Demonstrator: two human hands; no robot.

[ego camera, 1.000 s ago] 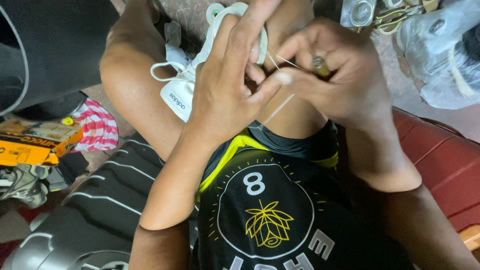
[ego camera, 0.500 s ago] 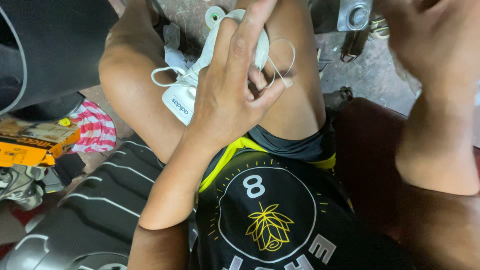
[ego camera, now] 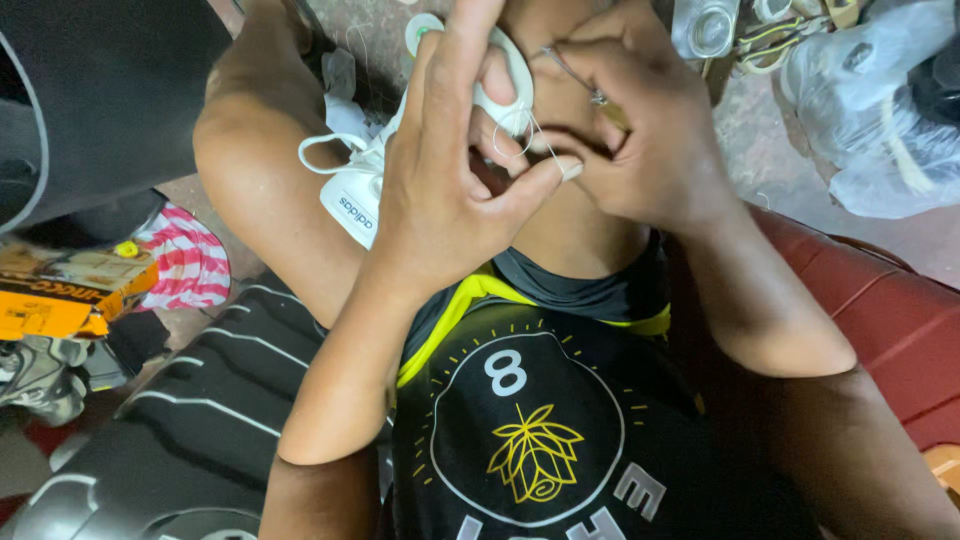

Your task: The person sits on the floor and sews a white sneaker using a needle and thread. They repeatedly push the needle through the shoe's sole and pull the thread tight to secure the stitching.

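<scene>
A white shoe (ego camera: 352, 196) rests between my knees, with white laces looping to its left. My left hand (ego camera: 447, 175) wraps over the shoe's heel and holds it, thumb stretched to the right. My right hand (ego camera: 632, 130) is closed next to it, pinching a thin metal needle (ego camera: 572, 72) with a white thread (ego camera: 520, 135) that loops down to the shoe's white sole edge (ego camera: 513, 75). The two hands touch at the fingertips. Most of the shoe is hidden under my left hand.
I sit on a red seat (ego camera: 880, 320) in black shorts. To the left lie a striped red-and-white cloth (ego camera: 190, 265), an orange box (ego camera: 60, 300) and a dark curved object (ego camera: 80, 100). A clear plastic bag (ego camera: 880, 110) and metal bits (ego camera: 710, 25) lie at the top right.
My right hand had swung up and away to the right, drawing the thread out; now it is back against the shoe beside my left hand, needle at the sole.
</scene>
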